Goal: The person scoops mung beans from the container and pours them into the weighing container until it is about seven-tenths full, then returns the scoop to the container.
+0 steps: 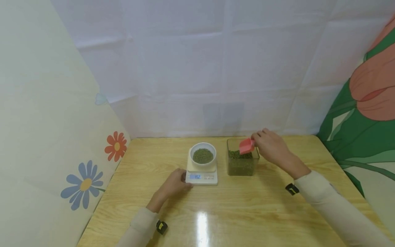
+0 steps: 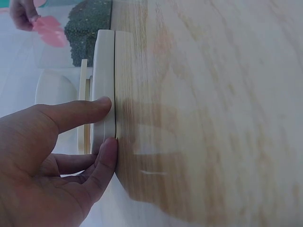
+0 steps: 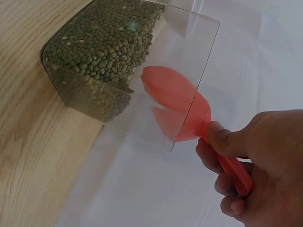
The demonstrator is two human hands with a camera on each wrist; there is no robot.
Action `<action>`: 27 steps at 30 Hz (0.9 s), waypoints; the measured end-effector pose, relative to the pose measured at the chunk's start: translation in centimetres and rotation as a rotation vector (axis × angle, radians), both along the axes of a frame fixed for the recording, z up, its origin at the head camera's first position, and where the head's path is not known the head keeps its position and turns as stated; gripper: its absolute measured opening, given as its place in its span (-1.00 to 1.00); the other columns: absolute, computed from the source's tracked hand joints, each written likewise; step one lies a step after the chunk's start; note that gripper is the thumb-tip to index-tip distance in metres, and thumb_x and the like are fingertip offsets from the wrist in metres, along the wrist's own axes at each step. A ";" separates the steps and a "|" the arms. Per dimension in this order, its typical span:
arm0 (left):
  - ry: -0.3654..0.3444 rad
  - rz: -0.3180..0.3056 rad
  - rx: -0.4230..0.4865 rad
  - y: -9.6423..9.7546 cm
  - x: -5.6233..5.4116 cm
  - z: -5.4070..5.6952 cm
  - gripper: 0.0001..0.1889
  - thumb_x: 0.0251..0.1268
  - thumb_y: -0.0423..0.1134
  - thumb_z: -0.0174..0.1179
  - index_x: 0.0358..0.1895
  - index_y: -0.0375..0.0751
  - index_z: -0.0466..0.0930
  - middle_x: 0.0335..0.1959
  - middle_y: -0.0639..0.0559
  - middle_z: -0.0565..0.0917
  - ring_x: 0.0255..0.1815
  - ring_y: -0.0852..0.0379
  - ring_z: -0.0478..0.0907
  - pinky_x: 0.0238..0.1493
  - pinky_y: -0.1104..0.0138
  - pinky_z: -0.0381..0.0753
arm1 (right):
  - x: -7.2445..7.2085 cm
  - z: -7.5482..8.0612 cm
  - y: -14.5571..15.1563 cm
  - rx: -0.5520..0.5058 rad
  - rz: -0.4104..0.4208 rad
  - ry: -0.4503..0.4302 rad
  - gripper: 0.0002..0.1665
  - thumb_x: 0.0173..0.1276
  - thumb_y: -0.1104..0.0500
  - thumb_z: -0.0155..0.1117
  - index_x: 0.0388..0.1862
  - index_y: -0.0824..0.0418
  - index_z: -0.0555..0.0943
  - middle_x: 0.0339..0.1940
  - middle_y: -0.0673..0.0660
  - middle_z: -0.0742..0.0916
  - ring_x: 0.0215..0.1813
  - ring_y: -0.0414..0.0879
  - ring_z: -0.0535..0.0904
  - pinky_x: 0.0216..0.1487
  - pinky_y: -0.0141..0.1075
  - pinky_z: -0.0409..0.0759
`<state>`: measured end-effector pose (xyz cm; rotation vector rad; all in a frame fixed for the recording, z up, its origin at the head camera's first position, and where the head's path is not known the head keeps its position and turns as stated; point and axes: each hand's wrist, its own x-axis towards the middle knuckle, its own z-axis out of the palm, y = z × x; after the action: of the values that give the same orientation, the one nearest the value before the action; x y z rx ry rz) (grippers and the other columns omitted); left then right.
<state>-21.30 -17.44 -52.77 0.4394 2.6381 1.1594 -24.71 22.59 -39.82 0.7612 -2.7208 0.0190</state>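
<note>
My right hand (image 1: 273, 147) grips the handle of a pinkish-red scoop (image 3: 173, 97). The scoop's bowl dips below the rim of a clear plastic box (image 1: 240, 169), above the green mung beans (image 3: 102, 45) that partly fill it. To the left of the box stands a white kitchen scale (image 1: 213, 181) with a lit blue display. On its platform sits a white bowl (image 1: 203, 164) with more mung beans (image 1: 202, 156) in it. My left hand (image 2: 52, 156) holds the scale's near left corner between thumb and fingers, fingertips low by the tabletop.
Both the scale and the box stand on a light wooden table (image 1: 234, 212), towards its far edge. White cloth (image 1: 185, 68) hangs behind the table. Flower-printed panels (image 1: 61, 120) flank it on both sides.
</note>
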 end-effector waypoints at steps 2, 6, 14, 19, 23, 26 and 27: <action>0.002 -0.002 0.001 0.0 0.0 0.0 -0.59 0.20 -0.34 0.52 0.09 -0.38 0.69 -0.15 -0.06 0.73 -0.20 0.12 0.63 -0.13 0.31 0.72 | -0.1 -0.1 0.0 0.010 -0.001 0.000 -0.77 0.32 0.37 0.49 -0.05 0.36 0.73 -0.17 0.27 0.80 -0.13 0.15 0.66 -0.05 -0.01 0.72; 0.001 -0.007 0.002 0.0 -0.1 0.0 -0.61 0.20 -0.34 0.51 0.08 -0.38 0.70 -0.16 -0.05 0.73 -0.21 0.13 0.63 -0.16 0.32 0.72 | -0.1 -0.2 -0.1 0.025 0.002 0.005 -0.75 0.29 0.35 0.53 -0.06 0.37 0.75 -0.18 0.26 0.80 -0.15 0.13 0.66 -0.05 -0.02 0.73; 0.000 -0.012 0.007 0.0 -0.1 -0.1 -0.60 0.20 -0.35 0.51 0.10 -0.37 0.70 -0.14 -0.06 0.75 -0.19 0.13 0.65 -0.12 0.31 0.74 | -0.2 -0.8 -0.4 0.046 0.019 0.015 -0.74 0.20 0.43 0.56 -0.11 0.38 0.76 -0.18 0.27 0.80 -0.14 0.13 0.66 0.00 -0.03 0.76; -0.002 -0.003 0.002 0.0 -0.1 -0.2 -0.58 0.20 -0.33 0.51 0.12 -0.38 0.69 -0.11 -0.07 0.72 -0.16 0.12 0.62 -0.10 0.30 0.72 | -0.3 -1.1 -0.7 0.047 0.021 -0.002 -0.73 0.16 0.47 0.55 -0.13 0.38 0.77 -0.20 0.26 0.80 -0.14 0.13 0.65 -0.02 -0.04 0.75; 0.002 0.000 0.000 0.0 -0.1 -0.2 -0.58 0.20 -0.33 0.51 0.12 -0.38 0.69 -0.10 -0.07 0.72 -0.15 0.12 0.63 -0.09 0.30 0.72 | -0.5 -1.4 -1.1 0.041 0.020 -0.016 -0.74 0.15 0.48 0.55 -0.15 0.37 0.78 -0.23 0.24 0.79 -0.17 0.10 0.63 -0.07 -0.06 0.74; 0.000 0.001 0.002 0.0 -0.1 -0.2 -0.58 0.20 -0.33 0.51 0.12 -0.38 0.69 -0.11 -0.07 0.73 -0.16 0.11 0.63 -0.09 0.30 0.72 | -0.6 -1.5 -1.4 0.037 0.017 -0.030 -0.74 0.14 0.48 0.56 -0.17 0.36 0.79 -0.26 0.22 0.78 -0.20 0.08 0.60 -0.12 -0.09 0.73; 0.002 0.002 0.002 0.0 -0.1 -0.2 -0.58 0.20 -0.33 0.51 0.12 -0.38 0.69 -0.10 -0.07 0.73 -0.15 0.11 0.63 -0.09 0.30 0.72 | -0.6 -1.5 -1.5 0.032 0.018 -0.032 -0.75 0.14 0.47 0.57 -0.18 0.36 0.79 -0.27 0.21 0.77 -0.21 0.07 0.59 -0.14 -0.10 0.72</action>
<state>-21.43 -17.43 -52.95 0.4386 2.6396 1.1621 -25.34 21.14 -41.35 0.8011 -2.7508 -0.0081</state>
